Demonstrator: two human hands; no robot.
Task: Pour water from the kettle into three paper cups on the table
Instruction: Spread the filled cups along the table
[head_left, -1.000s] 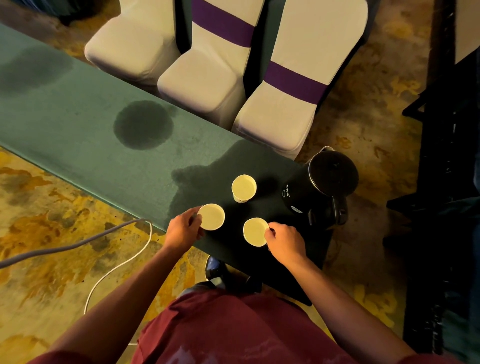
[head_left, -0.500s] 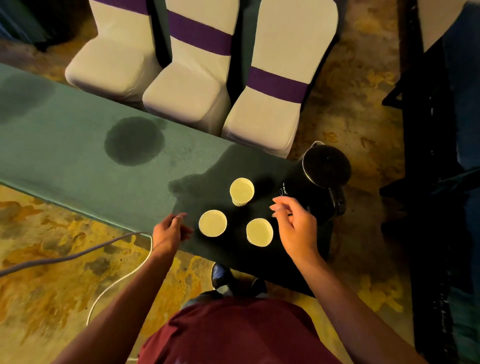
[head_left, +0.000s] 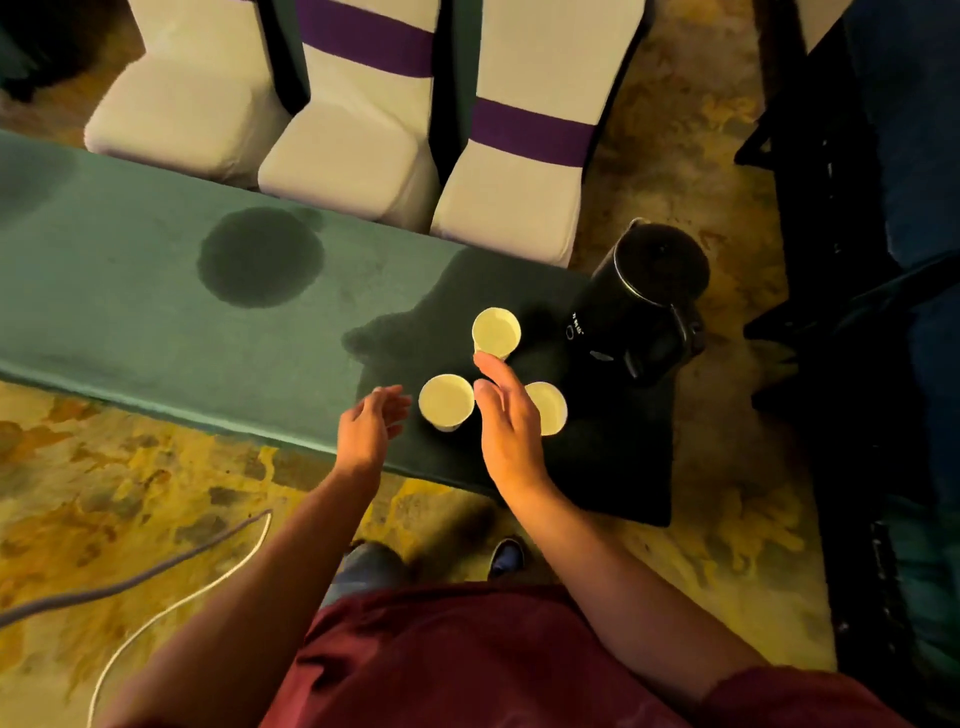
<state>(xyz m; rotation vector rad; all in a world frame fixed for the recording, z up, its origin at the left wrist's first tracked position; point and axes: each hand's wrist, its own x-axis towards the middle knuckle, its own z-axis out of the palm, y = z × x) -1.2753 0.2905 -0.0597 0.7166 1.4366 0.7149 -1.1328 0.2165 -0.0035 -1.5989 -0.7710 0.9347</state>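
both hands have let go of the paper cups since a second ago, so arranging looks done and the kettle (head_left: 644, 301) comes next. the right hand (head_left: 511, 423) hovers over the three cups (head_left: 447, 402) clustered on the desk (head_left: 130, 312), fingers straight, holding nothing. the left hand (head_left: 366, 423) hangs beside them, relaxed and empty. the kettle stands untouched just right of the cups.
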